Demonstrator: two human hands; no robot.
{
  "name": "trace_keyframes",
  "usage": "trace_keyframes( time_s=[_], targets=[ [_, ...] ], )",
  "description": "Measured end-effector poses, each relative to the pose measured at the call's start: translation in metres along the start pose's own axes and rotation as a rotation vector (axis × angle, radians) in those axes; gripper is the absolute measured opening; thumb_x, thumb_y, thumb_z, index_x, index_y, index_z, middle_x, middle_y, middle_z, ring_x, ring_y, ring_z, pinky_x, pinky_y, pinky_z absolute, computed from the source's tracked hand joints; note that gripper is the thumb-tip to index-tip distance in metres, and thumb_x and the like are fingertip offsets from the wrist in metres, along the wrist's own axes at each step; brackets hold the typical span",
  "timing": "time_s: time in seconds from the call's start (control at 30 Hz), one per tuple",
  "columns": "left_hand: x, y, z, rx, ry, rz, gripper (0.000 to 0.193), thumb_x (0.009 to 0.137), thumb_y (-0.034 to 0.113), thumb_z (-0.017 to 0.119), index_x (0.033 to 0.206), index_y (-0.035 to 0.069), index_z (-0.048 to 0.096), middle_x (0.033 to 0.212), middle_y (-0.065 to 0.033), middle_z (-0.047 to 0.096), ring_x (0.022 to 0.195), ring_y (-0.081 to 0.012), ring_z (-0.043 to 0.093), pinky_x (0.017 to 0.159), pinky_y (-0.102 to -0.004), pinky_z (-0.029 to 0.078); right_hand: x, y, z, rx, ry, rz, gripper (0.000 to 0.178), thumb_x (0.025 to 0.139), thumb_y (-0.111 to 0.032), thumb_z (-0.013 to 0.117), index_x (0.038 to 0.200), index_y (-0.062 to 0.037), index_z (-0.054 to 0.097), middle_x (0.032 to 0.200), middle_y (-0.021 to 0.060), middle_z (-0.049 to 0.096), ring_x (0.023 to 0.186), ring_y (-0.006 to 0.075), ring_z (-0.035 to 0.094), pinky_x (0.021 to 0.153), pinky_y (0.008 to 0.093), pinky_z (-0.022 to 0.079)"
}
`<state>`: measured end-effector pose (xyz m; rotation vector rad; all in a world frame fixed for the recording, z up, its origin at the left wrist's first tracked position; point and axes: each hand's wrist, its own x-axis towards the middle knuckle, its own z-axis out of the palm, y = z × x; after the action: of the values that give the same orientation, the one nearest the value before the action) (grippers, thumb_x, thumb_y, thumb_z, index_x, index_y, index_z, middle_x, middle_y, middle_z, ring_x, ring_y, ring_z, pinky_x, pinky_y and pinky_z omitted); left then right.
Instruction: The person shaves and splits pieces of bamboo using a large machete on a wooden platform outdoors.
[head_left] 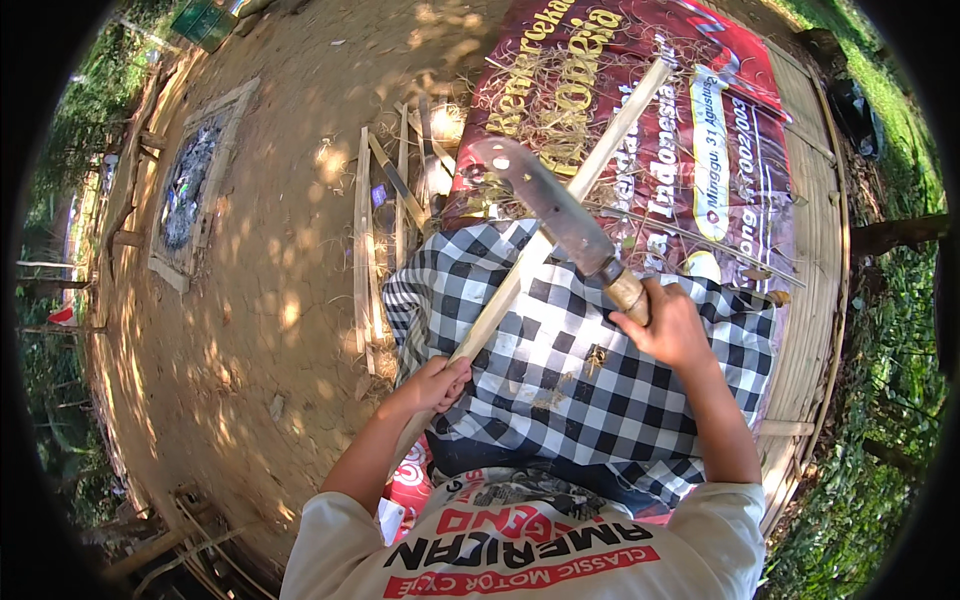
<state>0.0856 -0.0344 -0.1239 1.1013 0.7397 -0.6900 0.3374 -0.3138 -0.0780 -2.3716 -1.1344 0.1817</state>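
Debris [195, 180], greyish, fills the rectangular frame [168, 273] at far left. My left hand [438, 385] grips the wooden strip [515, 280], slanting over checked cloth [610, 385]; the machete [560, 215] crosses it, clenched in my right hand [672, 325], and might skid down toward my left hand if badly angled.

Open-air spot, bare brown earth [250, 380] underfoot, dappled with sun patches and shade. Pale slatted platform [818, 270] along the right, a dark log [900, 233] jutting out past its edge. Dense greenery [880, 510] beyond, brightly lit at upper right. Left: rough wooden poles [126, 190] edging the ground, framed rectangular pit [172, 271] with greyish contents. Green crate [203, 24] at far upper left.
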Motion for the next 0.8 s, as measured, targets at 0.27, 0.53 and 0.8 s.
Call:
trace_keyframes(
  time_s=[0.27, 0.53, 0.8],
  targets=[
    [-0.004, 0.001, -0.008, -0.051, -0.045, -0.022, 0.05, 0.097, 0.052, 0.039, 0.067, 0.012, 0.036, 0.052, 0.0041, 0.027, 0.038, -0.0071, 0.021, 0.035, -0.0239, 0.017, -0.004, -0.038, 0.052, -0.084, -0.183, -0.367, 0.038, 0.065, -0.035, 0.071, 0.083, -0.0073, 0.052, 0.067, 0.0085, 0.059, 0.065, 0.0253, 0.059, 0.071, 0.0336, 0.045],
    [-0.001, -0.005, -0.031, -0.181, -0.256, -0.107, 0.051, 0.097, 0.054, 0.037, 0.066, 0.014, 0.033, 0.051, 0.0056, 0.022, 0.036, -0.0058, 0.02, 0.034, -0.0229, 0.014, 0.021, 0.045, 0.02, -0.213, -0.01, -0.186, 0.031, 0.062, -0.023, 0.068, 0.084, -0.0034, 0.056, 0.069, 0.0136, 0.061, 0.068, 0.0308, 0.061, 0.072, 0.0392, 0.048],
    [0.009, 0.0, -0.035, -0.224, -0.363, -0.124, 0.055, 0.096, 0.058, 0.033, 0.061, 0.015, 0.029, 0.052, 0.006, 0.019, 0.036, -0.0053, 0.019, 0.033, -0.0224, 0.014, 0.008, 0.048, -0.001, -0.039, 0.135, 0.17, 0.033, 0.061, -0.011, 0.066, 0.091, 0.0013, 0.058, 0.071, 0.023, 0.06, 0.071, 0.0438, 0.058, 0.066, 0.047, 0.049]
  ],
)
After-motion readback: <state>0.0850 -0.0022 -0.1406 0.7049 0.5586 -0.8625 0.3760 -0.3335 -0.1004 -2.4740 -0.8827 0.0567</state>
